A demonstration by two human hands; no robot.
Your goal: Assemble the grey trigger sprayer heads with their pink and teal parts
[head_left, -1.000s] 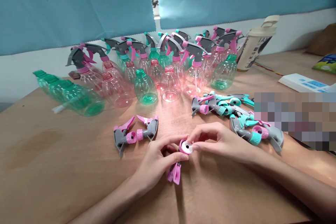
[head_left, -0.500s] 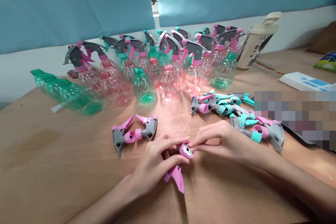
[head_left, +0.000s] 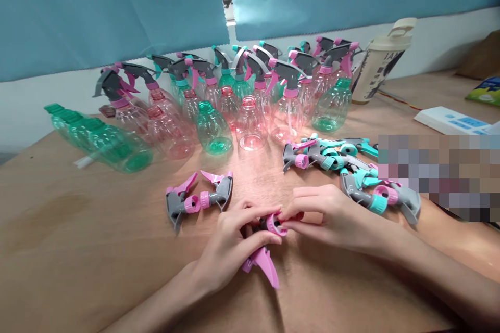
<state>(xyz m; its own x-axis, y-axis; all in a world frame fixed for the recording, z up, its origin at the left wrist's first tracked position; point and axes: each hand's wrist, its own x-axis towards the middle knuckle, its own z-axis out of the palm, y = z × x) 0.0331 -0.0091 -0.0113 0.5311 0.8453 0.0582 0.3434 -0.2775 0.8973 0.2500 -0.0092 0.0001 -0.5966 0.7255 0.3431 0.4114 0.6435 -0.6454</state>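
Observation:
My left hand is closed round a pink and grey trigger spray head, which lies on its side with its pink collar facing right. The fingertips of my right hand are pinched together at the collar's opening. Whatever they grip there is hidden by the fingers. A dark hollow shows inside the collar. Two more pink and grey spray heads, one at the left and one beside it, lie just beyond my left hand.
Beyond my right hand is a pile of spray heads. Pink and green bottles stand farther back, among them a green bottle and a pink bottle. Green bottles lie at left. A tumbler and a white device are at right.
The white disc that showed in the collar is now out of sight, with a dark hollow there instead. My right fingers have curled in closer at the opening. My left hand keeps its hold.

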